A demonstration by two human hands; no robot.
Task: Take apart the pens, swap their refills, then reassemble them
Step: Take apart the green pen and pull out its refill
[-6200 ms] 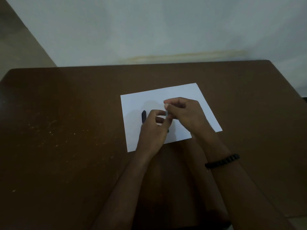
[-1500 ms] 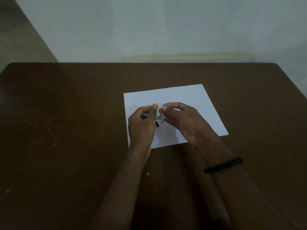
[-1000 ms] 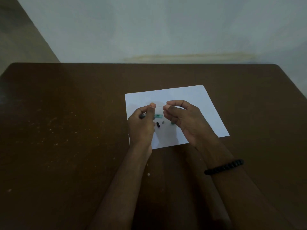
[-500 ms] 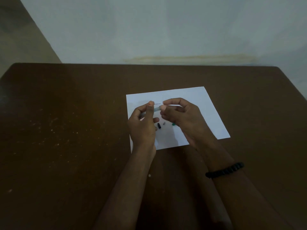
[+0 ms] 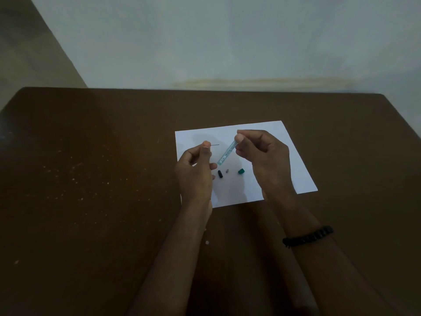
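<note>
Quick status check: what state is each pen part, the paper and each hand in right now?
Left hand: pinches the thin refill, held level.
Right hand: pinches the clear tube, tilted, off the paper.
Black piece: loose on the paper.
Grey piece: loose.
Green cap: loose.
Paper: flat on the table.

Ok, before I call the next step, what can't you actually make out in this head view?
- Thin refill: its near end is hidden by the left hand.
- Clear tube: its top end is covered by the right hand; the print on it is too small to read.
- Black piece, grey piece and green cap on the paper: too small and dim to identify.
</note>
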